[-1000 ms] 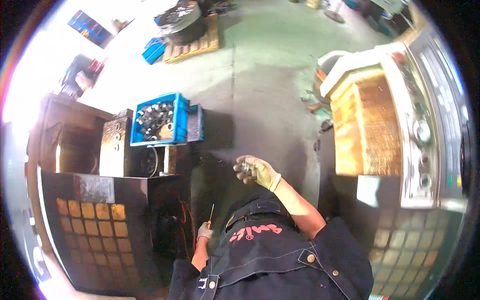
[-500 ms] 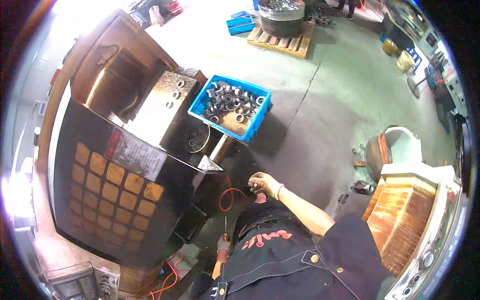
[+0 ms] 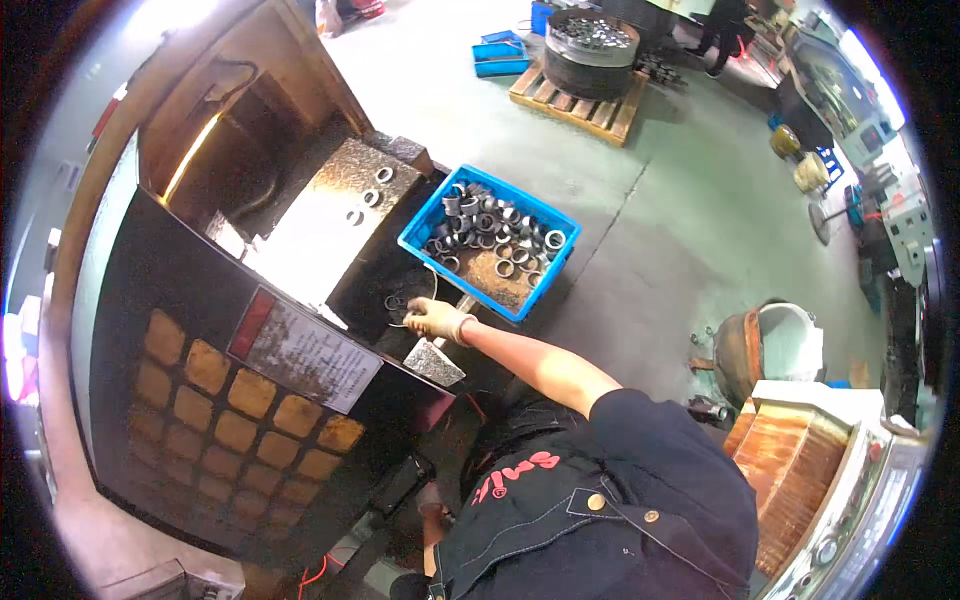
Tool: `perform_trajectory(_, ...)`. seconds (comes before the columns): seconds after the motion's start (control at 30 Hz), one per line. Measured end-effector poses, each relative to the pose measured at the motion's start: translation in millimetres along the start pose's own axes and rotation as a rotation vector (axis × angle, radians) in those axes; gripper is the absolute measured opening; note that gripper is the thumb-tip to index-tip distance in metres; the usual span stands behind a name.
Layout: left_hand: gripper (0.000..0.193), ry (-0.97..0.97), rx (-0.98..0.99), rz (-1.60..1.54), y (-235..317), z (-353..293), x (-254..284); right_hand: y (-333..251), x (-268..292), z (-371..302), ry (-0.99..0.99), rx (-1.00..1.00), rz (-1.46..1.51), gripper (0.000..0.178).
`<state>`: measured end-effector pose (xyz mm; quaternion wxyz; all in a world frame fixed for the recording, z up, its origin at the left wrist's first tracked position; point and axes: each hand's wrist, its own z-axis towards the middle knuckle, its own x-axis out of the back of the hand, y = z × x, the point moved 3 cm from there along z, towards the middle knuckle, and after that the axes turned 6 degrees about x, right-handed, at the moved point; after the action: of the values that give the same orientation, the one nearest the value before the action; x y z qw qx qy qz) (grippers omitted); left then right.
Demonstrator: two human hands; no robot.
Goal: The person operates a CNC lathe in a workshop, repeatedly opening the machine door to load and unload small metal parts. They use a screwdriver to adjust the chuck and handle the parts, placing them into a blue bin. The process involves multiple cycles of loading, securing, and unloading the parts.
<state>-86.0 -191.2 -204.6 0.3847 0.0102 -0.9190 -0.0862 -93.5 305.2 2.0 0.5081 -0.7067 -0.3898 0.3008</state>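
My right hand (image 3: 436,320), in a pale glove with dark fingertips, reaches left over a dark round pan (image 3: 432,279) beside the machine. Its fingers are curled together around a small dark thing I cannot make out. A few metal rings (image 3: 394,302) lie in the pan right beside the fingertips. Just beyond my hand stands a blue crate (image 3: 487,297) holding many metal rings (image 3: 487,222). My left hand (image 3: 432,503) hangs low by my left side, in shadow; its fingers and anything in them are hidden.
Three rings (image 3: 371,198) stand in a row on the machine's metal ledge (image 3: 335,215). The machine's dark panel (image 3: 240,380) fills the left. Farther off, a drum of parts (image 3: 590,70) stands on a wooden pallet (image 3: 620,120). A rusty machine (image 3: 790,440) is at the right.
My right hand has moved from in front of my body leftward and forward to the round pan. The orange-handled tool in my left hand no longer shows. The view has shifted.
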Motion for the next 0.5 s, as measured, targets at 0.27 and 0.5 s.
perform_trajectory(0.27,0.038,0.073,-0.026,0.039,33.9,-9.4,-20.8,20.7,64.2,8.8,0.015,0.39,-0.484,0.043)
perform_trajectory(0.5,0.039,0.157,-0.275,0.262,96.7,-28.3,-61.1,-8.5,213.1,-6.4,0.231,0.476,-0.834,0.04)
